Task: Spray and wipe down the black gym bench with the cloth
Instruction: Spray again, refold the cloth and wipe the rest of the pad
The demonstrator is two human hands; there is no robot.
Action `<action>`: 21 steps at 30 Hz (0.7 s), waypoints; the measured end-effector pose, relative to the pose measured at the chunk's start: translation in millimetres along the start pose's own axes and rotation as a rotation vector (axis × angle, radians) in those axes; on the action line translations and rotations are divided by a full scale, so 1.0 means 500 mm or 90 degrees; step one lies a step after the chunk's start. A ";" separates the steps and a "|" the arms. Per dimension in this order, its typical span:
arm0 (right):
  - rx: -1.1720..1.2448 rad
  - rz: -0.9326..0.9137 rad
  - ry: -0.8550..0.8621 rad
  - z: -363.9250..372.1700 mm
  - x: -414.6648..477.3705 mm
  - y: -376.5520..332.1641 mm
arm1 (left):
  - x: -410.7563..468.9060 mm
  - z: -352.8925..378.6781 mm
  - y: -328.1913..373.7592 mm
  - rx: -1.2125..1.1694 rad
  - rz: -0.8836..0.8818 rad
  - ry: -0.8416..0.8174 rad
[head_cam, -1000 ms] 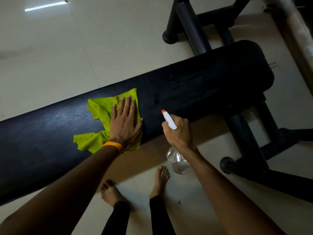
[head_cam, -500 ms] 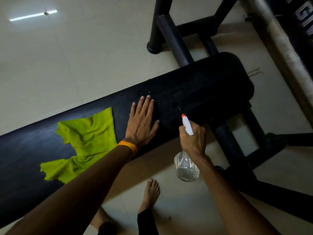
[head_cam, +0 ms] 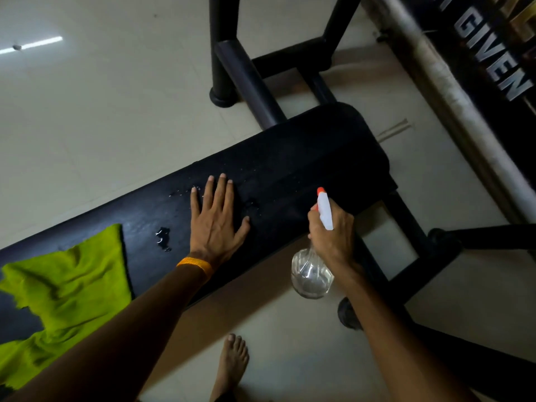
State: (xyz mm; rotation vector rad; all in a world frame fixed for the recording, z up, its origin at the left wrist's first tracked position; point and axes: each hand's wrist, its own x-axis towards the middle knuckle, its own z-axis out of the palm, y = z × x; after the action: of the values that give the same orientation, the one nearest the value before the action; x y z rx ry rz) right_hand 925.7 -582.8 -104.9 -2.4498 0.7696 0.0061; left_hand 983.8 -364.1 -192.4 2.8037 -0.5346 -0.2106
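Observation:
The black gym bench [head_cam: 304, 158] runs from lower left to upper right, with water droplets [head_cam: 163, 239] on its pad. My left hand [head_cam: 216, 221] lies flat on the pad, fingers spread, holding nothing. The yellow-green cloth [head_cam: 66, 288] lies crumpled on the bench to the left, apart from my hand. My right hand [head_cam: 333, 230] grips a clear spray bottle [head_cam: 311, 274] by its white head; the orange nozzle tip points at the bench's right end.
The bench's black steel frame [head_cam: 246, 74] and legs [head_cam: 406, 227] stand behind and to the right. A dark wall panel with white lettering [head_cam: 493, 59] fills the upper right. My bare foot [head_cam: 232, 361] rests on the pale tiled floor.
My left hand let go of the cloth and slid right along the pad, now flat on bare bench. The cloth stayed behind at the left. My right hand kept holding the bottle.

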 end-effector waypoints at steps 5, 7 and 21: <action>0.018 0.075 0.044 -0.023 0.085 0.010 | -0.008 0.024 0.005 0.040 -0.017 0.027; 0.018 0.094 0.049 -0.025 0.097 0.011 | -0.007 0.025 0.003 0.034 -0.017 0.033; -0.072 -0.059 -0.030 -0.015 -0.035 -0.050 | -0.008 -0.006 0.000 -0.014 -0.007 -0.012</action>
State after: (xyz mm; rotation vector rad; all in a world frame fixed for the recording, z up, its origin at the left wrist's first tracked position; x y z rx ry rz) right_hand 923.0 -560.4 -82.9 -2.5810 0.6512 0.0732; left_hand 980.5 -361.8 -189.4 2.7867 -0.5170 -0.2436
